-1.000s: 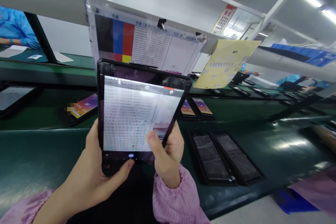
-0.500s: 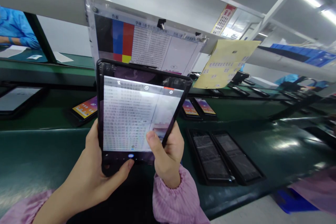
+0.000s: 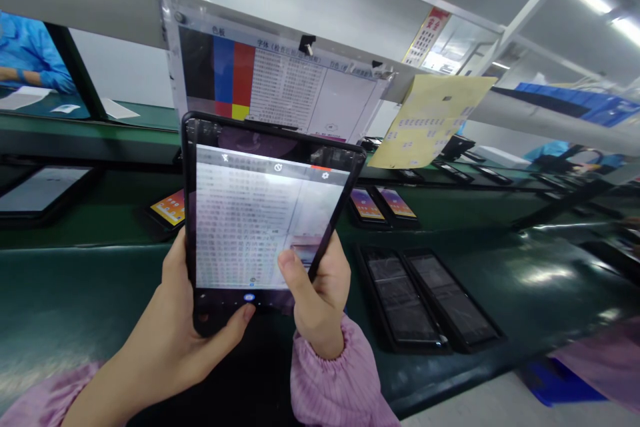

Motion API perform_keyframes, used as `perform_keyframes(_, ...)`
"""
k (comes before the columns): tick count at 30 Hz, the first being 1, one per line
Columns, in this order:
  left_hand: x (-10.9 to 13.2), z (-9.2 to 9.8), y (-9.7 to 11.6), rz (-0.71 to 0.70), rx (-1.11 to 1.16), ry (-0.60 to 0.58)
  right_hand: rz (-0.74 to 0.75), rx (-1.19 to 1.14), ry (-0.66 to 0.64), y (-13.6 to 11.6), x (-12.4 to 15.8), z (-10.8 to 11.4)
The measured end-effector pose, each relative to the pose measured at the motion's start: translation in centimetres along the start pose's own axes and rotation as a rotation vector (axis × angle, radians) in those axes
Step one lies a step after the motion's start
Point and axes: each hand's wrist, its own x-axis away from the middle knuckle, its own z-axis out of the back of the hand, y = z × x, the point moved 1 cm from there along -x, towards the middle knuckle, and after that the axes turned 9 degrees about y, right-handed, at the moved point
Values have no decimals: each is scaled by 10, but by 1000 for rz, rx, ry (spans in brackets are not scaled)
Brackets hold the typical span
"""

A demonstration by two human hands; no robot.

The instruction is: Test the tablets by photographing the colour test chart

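Between both hands: tablet, upright above the tabletop.
Left hand: fingers wrapped round its lower corner, thumb on shutter button.
Right hand: fingers gripping its right edge.
Progress: chart beyond fingers framed on screen; capture seemingly pending.

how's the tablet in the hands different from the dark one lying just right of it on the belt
The held tablet is lit, showing a camera view of printed text; the dark tablet has an unlit screen. The held tablet is raised and tilted in the left hand and right hand; the dark tablet lies flat on the green belt, untouched. Both have black frames.
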Motion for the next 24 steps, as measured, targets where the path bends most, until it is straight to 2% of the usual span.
perform_keyframes(9,0,0,1,41,-13,-36,-13,-37,-11,2,1,1)
perform_keyframes(14,-3,-1,2,27,-17,-2,8,0,-1,1,0,0)
perform_keyframes(17,-1,1,0,30,-4,-59,16,4,0,0,0,0)
perform_keyframes(22,0,14,-6,-78,2,-171,39,-32,-8,-1,-1,2)
perform_keyframes(24,-2,19,-7,-77,59,-236,43,-39,-9,0,-1,3)
